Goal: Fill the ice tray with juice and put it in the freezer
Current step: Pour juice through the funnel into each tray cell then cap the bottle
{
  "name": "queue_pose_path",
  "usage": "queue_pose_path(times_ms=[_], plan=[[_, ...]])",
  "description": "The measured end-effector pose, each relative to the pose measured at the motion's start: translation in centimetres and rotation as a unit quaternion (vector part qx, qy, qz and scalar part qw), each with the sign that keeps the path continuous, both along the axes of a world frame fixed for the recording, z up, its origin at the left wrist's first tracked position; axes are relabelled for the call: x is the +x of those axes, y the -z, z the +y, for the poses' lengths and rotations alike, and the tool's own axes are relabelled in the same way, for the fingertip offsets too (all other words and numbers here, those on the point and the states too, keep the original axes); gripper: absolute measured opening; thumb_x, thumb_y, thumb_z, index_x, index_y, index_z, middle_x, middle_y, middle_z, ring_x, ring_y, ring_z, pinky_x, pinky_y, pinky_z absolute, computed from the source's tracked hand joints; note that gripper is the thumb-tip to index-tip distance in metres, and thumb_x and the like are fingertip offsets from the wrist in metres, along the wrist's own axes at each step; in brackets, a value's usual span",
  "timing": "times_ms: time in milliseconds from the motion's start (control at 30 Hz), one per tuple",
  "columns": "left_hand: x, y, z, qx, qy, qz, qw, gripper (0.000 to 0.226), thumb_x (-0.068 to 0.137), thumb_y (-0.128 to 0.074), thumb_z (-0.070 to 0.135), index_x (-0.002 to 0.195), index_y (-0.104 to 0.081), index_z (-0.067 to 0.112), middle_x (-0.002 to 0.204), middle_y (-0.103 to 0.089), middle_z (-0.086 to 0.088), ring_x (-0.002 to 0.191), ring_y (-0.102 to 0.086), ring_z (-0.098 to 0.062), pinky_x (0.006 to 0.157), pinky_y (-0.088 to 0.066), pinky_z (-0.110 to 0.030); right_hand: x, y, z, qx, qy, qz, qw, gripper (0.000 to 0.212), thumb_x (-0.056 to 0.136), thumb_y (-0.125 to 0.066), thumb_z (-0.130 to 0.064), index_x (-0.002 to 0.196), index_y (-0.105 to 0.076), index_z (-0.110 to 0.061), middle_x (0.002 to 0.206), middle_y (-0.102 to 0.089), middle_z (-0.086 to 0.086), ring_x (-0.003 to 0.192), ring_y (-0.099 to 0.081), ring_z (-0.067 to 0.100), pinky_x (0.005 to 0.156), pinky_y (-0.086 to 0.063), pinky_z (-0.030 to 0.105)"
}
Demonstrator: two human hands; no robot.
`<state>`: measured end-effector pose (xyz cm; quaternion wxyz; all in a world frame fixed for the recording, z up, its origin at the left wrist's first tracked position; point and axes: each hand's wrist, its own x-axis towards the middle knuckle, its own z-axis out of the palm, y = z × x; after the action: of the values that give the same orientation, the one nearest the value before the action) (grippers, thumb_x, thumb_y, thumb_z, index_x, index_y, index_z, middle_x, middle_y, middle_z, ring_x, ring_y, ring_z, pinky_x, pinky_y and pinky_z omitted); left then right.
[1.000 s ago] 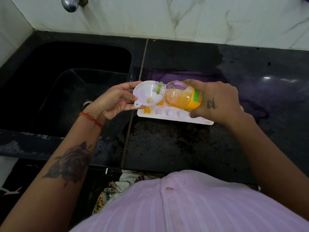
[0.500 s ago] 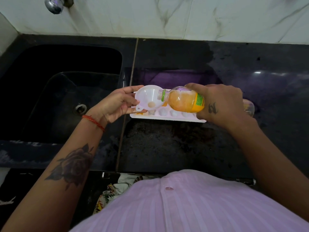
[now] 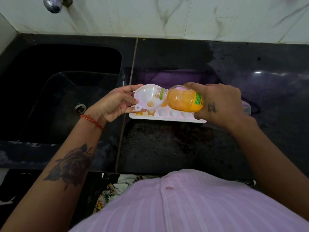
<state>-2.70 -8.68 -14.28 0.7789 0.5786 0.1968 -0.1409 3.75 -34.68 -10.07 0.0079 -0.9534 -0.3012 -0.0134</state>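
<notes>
A white ice tray (image 3: 168, 116) lies on the black counter just right of the sink. Its two left cells hold orange juice; the cells to the right look pale. My left hand (image 3: 115, 102) holds a white funnel (image 3: 145, 96) by its rim over the tray's left end. My right hand (image 3: 219, 102) grips a small juice bottle (image 3: 182, 101) tipped on its side, its mouth in the funnel. Juice runs from the bottle into the funnel's throat.
A deep black sink (image 3: 58, 91) with a drain (image 3: 80, 108) lies to the left, a chrome tap (image 3: 52, 4) above it. The black counter (image 3: 167, 148) runs to the right, with a clear object (image 3: 246, 108) partly hidden behind my right wrist. A white marbled wall stands at the back.
Both hands, funnel and bottle have stayed over the tray's left end. Juice now streams visibly into the funnel, and the second left cell shows orange.
</notes>
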Motion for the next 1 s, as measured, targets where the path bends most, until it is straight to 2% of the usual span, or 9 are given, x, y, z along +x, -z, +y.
queue_pose_path(times_ms=[100, 267, 600, 700, 1000], plan=[[0.1, -0.1, 0.2, -0.003, -0.002, -0.002, 1.000, 0.053, 0.084, -0.043, -0.017, 0.130, -0.052, 0.009, 0.125, -0.059, -0.015, 0.095, -0.069, -0.024, 0.063, -0.059, -0.027, 0.0, 0.0, 0.0, 0.013, 0.000, 0.023, 1.000, 0.082, 0.065, -0.076, -0.040, 0.136, -0.034, -0.043, 0.105, -0.067, 0.001, 0.096, -0.060, 0.029, 0.068, -0.033, 0.031], [0.5, -0.3, 0.1, -0.018, 0.002, -0.006, 1.000, 0.050, 0.083, -0.044, -0.017, 0.124, -0.056, 0.010, 0.119, -0.063, -0.012, 0.092, -0.071, -0.023, 0.062, -0.059, -0.027, 0.1, -0.3, -0.7, 0.042, 0.018, 0.042, 0.998, 0.083, 0.064, -0.077, -0.039, 0.136, -0.036, -0.043, 0.104, -0.067, 0.001, 0.094, -0.059, 0.028, 0.070, -0.035, 0.030], [1.8, 0.1, -2.1, -0.003, 0.045, 0.011, 0.999, 0.054, 0.083, -0.043, -0.018, 0.131, -0.052, 0.006, 0.129, -0.058, -0.018, 0.100, -0.066, -0.028, 0.067, -0.060, -0.030, -0.1, -0.4, -2.5, -0.007, 0.033, 0.007, 0.999, 0.076, 0.072, -0.072, -0.040, 0.137, -0.033, -0.045, 0.113, -0.064, 0.000, 0.101, -0.059, 0.028, 0.069, -0.032, 0.030], [1.9, 0.2, -2.4, 0.003, 0.051, 0.013, 0.999, 0.054, 0.083, -0.043, -0.018, 0.132, -0.051, 0.005, 0.131, -0.056, -0.020, 0.096, -0.067, -0.027, 0.066, -0.060, -0.030, 0.0, -0.2, -2.7, -0.021, 0.032, -0.012, 0.999, 0.074, 0.073, -0.071, -0.045, 0.137, -0.033, -0.046, 0.114, -0.064, -0.001, 0.102, -0.059, 0.027, 0.068, -0.030, 0.030], [2.1, 0.1, -2.6, 0.004, 0.049, 0.018, 0.999, 0.054, 0.083, -0.041, -0.019, 0.131, -0.051, 0.005, 0.127, -0.057, -0.019, 0.082, -0.072, -0.020, 0.059, -0.058, -0.025, 0.2, 0.0, -2.8, -0.023, 0.015, -0.034, 0.999, 0.071, 0.076, -0.070, -0.040, 0.137, -0.035, -0.042, 0.114, -0.064, 0.001, 0.100, -0.059, 0.029, 0.069, -0.029, 0.031]])
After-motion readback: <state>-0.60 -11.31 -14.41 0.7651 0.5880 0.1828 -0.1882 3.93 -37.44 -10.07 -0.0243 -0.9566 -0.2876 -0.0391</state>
